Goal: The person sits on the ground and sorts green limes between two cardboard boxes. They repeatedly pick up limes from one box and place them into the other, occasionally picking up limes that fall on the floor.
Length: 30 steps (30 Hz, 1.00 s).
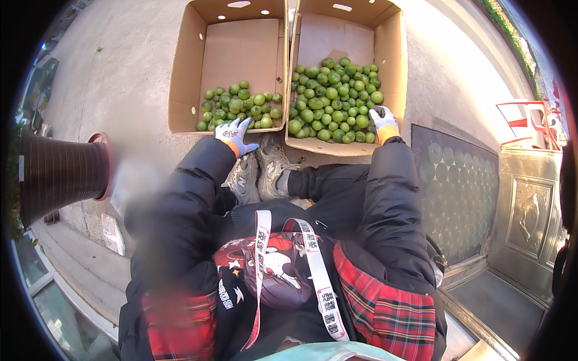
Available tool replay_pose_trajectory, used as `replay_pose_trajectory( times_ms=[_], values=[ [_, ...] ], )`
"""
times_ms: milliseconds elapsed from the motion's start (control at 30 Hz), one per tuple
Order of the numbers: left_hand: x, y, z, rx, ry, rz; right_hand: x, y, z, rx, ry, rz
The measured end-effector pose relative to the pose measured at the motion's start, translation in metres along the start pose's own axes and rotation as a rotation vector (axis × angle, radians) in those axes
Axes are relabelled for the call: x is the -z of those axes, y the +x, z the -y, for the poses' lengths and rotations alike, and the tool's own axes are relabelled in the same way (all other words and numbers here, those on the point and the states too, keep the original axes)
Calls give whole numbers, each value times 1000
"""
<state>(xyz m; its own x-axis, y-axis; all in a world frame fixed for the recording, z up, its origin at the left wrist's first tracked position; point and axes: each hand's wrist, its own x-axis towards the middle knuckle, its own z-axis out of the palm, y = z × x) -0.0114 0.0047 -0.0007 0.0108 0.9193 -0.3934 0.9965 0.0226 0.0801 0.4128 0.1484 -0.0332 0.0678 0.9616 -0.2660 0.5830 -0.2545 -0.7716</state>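
Two open cardboard boxes stand side by side before me. The left box [185, 81] holds a smaller heap of round green fruits [235, 105], gathered at its near end. A larger heap of the same green fruits [332, 93] covers much of the right box [393, 58]. My left hand [231, 136], in a grey-white glove with an orange cuff, lies at the left box's near rim with its fingers spread and nothing seen in them. Inside the right box's near right corner, my similarly gloved right hand [385, 122] is beside the fruits, fingers curled; whether it grips one is hidden.
My sneakers [259, 173] are close to the boxes' near edges. A brown ribbed pot [67, 171] is at the left. To the right lie a dark doormat [456, 189] with a circle pattern and a metal door panel [526, 212]. A red-and-white chair [524, 119] stands beyond.
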Motion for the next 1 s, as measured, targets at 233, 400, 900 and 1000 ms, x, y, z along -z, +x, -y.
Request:
replay_pose_trajectory(
  times_ms=[233, 400, 900, 1000],
  values=[
    [0, 3, 2, 26, 20, 88, -55, 19, -23, -76, -852, 406],
    [-1, 5, 5, 19, 24, 94, -83, 15, -5, -158, -1092, 641],
    [-3, -6, 5, 51, -14, 31, -59, -77, 94, 163, 523, 721],
    [12, -16, -4, -157, -240, -225, -78, -95, 85, 223, 510, 740]
  ],
)
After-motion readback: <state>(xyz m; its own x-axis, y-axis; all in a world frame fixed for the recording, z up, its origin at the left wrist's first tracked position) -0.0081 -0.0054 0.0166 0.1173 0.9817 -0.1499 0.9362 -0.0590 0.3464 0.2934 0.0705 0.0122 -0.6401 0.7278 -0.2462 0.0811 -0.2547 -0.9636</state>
